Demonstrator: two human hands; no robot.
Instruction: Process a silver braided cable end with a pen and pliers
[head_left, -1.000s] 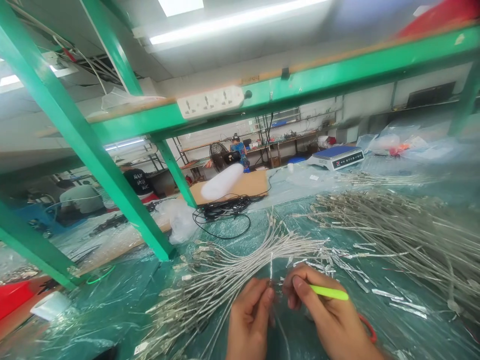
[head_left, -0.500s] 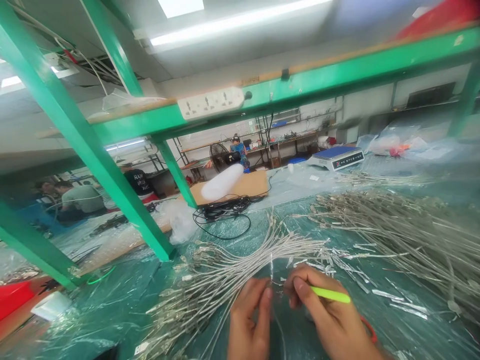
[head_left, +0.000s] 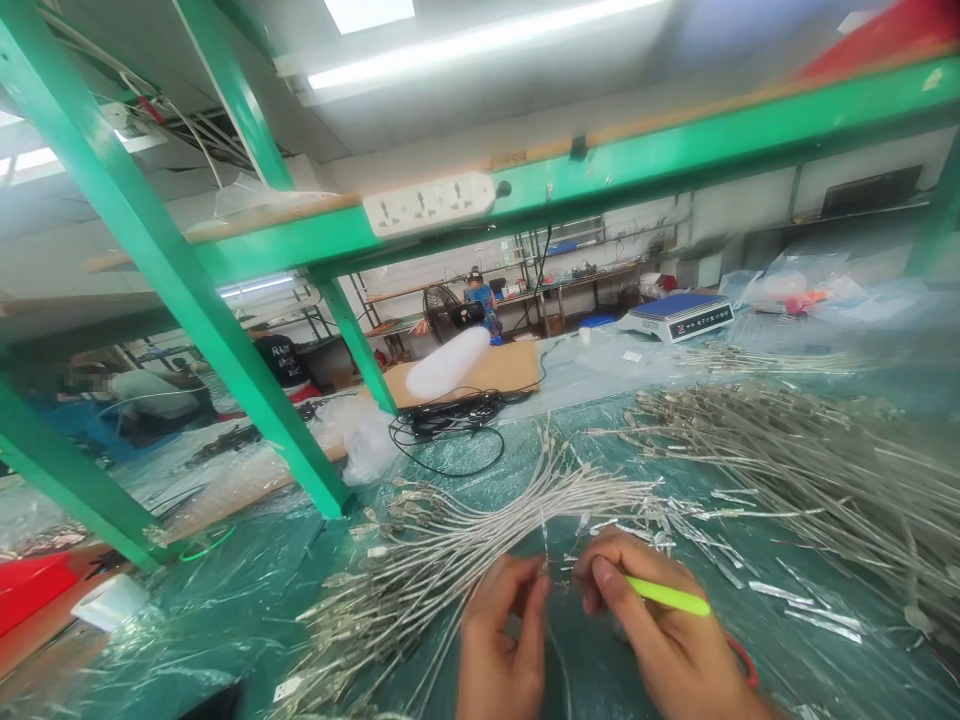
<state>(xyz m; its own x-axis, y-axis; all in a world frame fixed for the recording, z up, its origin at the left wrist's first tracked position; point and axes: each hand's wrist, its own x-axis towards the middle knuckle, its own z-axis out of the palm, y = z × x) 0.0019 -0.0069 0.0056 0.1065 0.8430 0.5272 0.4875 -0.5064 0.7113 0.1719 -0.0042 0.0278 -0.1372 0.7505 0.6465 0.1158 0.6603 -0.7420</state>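
Observation:
Low in the middle of the head view, my left hand [head_left: 504, 630] is closed, thumb and forefinger pinching the end of a thin cable [head_left: 562, 665]. A narrow shiny foil strip [head_left: 545, 530] stands up from those fingertips. Just to the right, my right hand [head_left: 649, 610] grips a slim tool with a neon-yellow handle [head_left: 670, 596]; its working tip is hidden by the fingers. The fingertips of both hands are close but apart. Behind and left of them lies a bundle of pale grey cables [head_left: 450, 560] with connectors at the ends.
Loose foil strips [head_left: 806, 598] lie right of my hands, near a larger heap of cables [head_left: 810, 470]. Farther back are a weighing scale [head_left: 679, 316], a coiled black cable [head_left: 450, 415] and a white roll [head_left: 448, 362]. Green frame posts [head_left: 225, 330] rise at left. People sit in the background.
The view has shifted slightly. Both hands keep nearly the same pose, with the cable end still in the left and the neon-yellow tool in the right.

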